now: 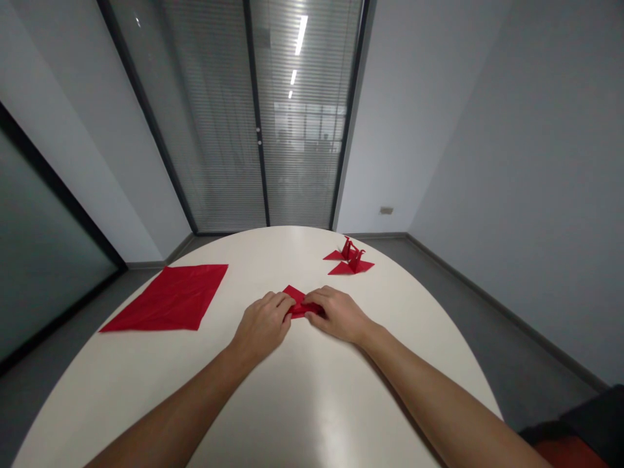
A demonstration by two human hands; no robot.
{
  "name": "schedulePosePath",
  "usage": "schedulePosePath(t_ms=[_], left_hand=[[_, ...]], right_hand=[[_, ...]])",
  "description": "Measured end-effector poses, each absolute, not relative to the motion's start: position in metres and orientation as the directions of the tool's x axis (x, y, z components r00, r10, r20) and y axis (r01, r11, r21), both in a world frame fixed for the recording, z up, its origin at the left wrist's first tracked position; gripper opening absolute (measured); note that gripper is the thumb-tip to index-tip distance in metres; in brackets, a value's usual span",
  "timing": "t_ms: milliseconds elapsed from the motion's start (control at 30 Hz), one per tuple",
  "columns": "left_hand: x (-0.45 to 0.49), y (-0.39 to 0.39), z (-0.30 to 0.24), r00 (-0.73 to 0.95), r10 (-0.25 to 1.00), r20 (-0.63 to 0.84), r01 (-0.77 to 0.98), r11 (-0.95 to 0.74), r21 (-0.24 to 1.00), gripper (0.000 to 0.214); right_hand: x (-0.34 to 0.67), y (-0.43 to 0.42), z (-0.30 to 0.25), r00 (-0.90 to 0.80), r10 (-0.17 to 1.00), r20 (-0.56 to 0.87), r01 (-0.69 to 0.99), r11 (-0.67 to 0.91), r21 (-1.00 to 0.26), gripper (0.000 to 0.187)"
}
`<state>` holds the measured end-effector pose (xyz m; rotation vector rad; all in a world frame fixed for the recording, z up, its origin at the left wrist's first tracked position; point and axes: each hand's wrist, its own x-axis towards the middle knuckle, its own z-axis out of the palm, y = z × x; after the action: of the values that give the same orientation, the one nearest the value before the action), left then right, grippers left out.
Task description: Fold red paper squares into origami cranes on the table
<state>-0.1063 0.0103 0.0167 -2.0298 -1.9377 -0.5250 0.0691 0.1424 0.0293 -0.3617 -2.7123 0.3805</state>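
Observation:
A small folded piece of red paper (296, 298) lies on the round white table (292, 390), partly covered by both hands. My left hand (263, 324) has its fingers curled down on the paper's left side. My right hand (335, 313) pinches and presses the paper's right side. Both hands rest on the tabletop, fingertips meeting over the paper.
A stack of flat red paper sheets (168, 298) lies at the left of the table. Two finished red paper cranes (351, 259) stand at the far right. Beyond the table are a glass door with blinds (258, 117) and grey walls.

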Motion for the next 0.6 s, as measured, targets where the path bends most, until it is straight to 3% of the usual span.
schedulePosePath(t_ms=[300, 600], left_hand=[[-0.1031, 0.0085, 0.0214, -0.049, 0.919, 0.391, 0.998, 0.056, -0.006, 0.009], [-0.1027, 0.008, 0.0228, -0.036, 0.885, 0.464, 0.999, 0.045, -0.008, 0.008]], right_hand=[[0.066, 0.1398, 0.0287, -0.885, 0.341, 0.318, 0.245, 0.92, -0.306, 0.029], [0.066, 0.1382, 0.0262, -0.872, 0.374, 0.316, 0.273, 0.907, -0.321, 0.041]])
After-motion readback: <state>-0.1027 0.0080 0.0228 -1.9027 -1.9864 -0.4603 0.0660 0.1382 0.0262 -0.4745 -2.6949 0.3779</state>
